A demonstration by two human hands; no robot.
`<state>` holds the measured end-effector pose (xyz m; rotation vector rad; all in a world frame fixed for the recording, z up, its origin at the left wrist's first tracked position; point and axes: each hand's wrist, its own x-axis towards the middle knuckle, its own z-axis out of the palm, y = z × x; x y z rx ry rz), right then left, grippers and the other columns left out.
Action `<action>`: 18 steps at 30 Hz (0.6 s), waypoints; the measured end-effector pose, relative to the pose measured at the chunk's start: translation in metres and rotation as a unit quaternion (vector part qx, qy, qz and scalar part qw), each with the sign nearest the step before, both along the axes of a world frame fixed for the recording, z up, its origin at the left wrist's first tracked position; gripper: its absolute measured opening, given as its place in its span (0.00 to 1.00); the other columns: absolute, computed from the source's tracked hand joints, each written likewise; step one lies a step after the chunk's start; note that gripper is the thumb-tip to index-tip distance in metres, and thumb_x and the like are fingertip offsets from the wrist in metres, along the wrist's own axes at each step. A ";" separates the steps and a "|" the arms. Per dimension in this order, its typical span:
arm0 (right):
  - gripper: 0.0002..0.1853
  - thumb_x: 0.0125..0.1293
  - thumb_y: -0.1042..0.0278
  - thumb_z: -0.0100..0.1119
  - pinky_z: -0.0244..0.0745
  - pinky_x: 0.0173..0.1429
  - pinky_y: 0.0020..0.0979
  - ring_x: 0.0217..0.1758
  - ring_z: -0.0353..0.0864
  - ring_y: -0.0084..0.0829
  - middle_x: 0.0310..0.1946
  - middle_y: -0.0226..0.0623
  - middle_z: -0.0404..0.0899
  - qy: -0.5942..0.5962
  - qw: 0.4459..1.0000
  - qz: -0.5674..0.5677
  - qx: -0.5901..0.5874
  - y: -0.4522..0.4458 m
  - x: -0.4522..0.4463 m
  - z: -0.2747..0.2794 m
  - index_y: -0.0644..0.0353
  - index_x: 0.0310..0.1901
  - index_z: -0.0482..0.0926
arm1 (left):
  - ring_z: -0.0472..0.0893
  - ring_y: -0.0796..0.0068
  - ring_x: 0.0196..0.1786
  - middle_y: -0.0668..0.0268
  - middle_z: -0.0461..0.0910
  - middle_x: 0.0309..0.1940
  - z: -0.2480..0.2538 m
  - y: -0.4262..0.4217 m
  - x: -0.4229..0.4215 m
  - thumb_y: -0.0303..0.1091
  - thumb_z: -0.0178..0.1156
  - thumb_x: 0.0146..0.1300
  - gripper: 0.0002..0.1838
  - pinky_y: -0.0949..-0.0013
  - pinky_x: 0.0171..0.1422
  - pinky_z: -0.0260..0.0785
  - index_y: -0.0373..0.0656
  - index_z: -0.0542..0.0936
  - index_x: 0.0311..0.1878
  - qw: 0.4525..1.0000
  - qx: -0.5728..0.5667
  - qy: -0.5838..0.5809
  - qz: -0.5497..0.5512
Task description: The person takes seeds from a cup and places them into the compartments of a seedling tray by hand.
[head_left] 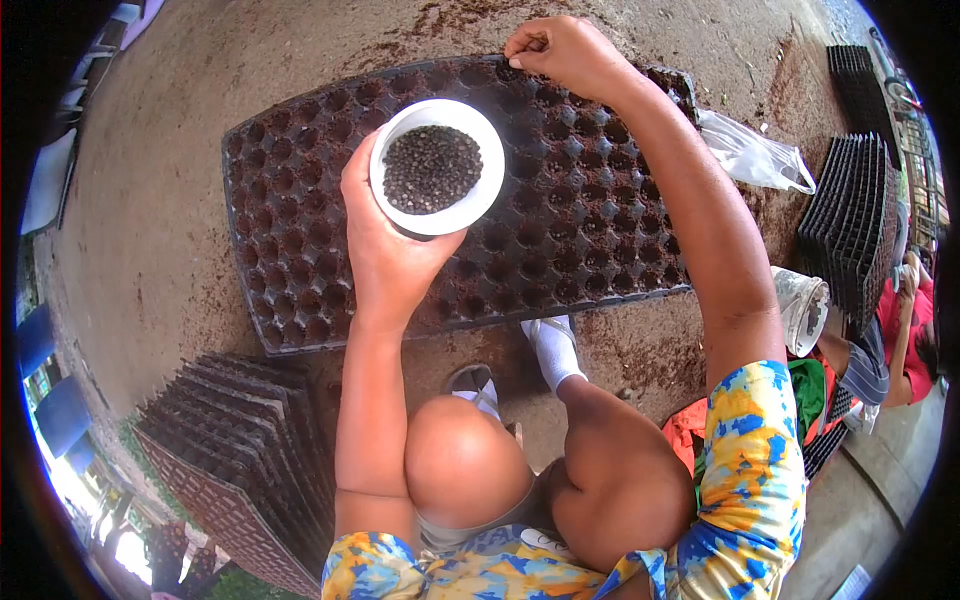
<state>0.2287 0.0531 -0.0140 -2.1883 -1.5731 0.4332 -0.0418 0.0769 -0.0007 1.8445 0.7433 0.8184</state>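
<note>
My left hand [395,250] is wrapped round a white cup [490,185] of small dark seeds [432,168], held above the middle of a black seedling tray [300,215]. The tray lies on the ground, its many round cells filled with brown soil. At the tray's far edge, my right hand [560,55] is closed over a cell, thumb and fingers pinched together. Whatever lies between those fingertips is too small to make out.
Stacked black trays stand at the lower left [240,450] and at the right [850,220]. A clear plastic bag [755,155] lies beyond the tray's right end. A white bucket [800,310] is near my right elbow. Another person [905,330] sits at the far right.
</note>
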 end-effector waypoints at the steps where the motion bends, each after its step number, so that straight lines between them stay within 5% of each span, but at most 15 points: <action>1: 0.11 0.62 0.63 0.65 0.79 0.47 0.32 0.39 0.86 0.29 0.34 0.36 0.86 -0.009 0.998 -0.051 -0.035 0.006 -0.005 0.000 0.56 0.44 0.85 | 0.73 0.65 0.61 0.56 0.71 0.59 0.000 0.000 0.000 0.24 0.76 0.41 0.48 0.63 0.67 0.64 0.37 0.60 0.67 1.000 0.003 0.000 0.001; 3: 0.10 0.62 0.63 0.65 0.79 0.46 0.33 0.38 0.86 0.29 0.34 0.36 0.86 -0.033 0.967 -0.205 -0.149 0.037 -0.024 -0.005 0.55 0.43 0.86 | 0.73 0.65 0.61 0.56 0.71 0.58 -0.001 0.000 0.000 0.24 0.76 0.41 0.48 0.63 0.67 0.64 0.37 0.60 0.67 1.000 0.005 0.000 0.003; 5: 0.10 0.61 0.64 0.65 0.79 0.47 0.34 0.38 0.86 0.32 0.34 0.37 0.86 -0.003 0.963 -0.207 -0.173 0.037 -0.028 0.002 0.55 0.43 0.86 | 0.74 0.65 0.61 0.56 0.71 0.58 -0.004 0.002 -0.001 0.24 0.76 0.41 0.48 0.63 0.67 0.64 0.37 0.60 0.67 1.000 0.004 -0.001 0.004; 7: 0.11 0.58 0.65 0.64 0.79 0.48 0.36 0.39 0.86 0.38 0.36 0.40 0.86 0.087 0.994 -0.002 -0.067 -0.006 -0.013 0.027 0.55 0.43 0.86 | 0.74 0.64 0.61 0.56 0.71 0.58 -0.003 0.002 -0.002 0.25 0.77 0.40 0.48 0.62 0.67 0.64 0.37 0.60 0.67 1.000 0.004 -0.002 0.007; 10: 0.12 0.63 0.62 0.63 0.79 0.44 0.33 0.36 0.85 0.27 0.35 0.36 0.87 0.048 0.994 0.023 -0.092 -0.011 -0.019 0.019 0.53 0.47 0.86 | 0.74 0.64 0.61 0.55 0.71 0.58 -0.003 0.002 -0.002 0.25 0.77 0.41 0.48 0.62 0.67 0.65 0.38 0.60 0.67 1.000 0.007 0.000 0.008; 18: 0.12 0.65 0.64 0.60 0.79 0.49 0.34 0.41 0.86 0.33 0.38 0.40 0.86 0.033 0.992 0.042 -0.111 -0.016 -0.020 0.021 0.51 0.49 0.85 | 0.71 0.66 0.63 0.57 0.69 0.59 -0.004 0.002 -0.003 0.25 0.79 0.37 0.51 0.63 0.70 0.61 0.37 0.59 0.66 1.000 -0.013 0.010 0.003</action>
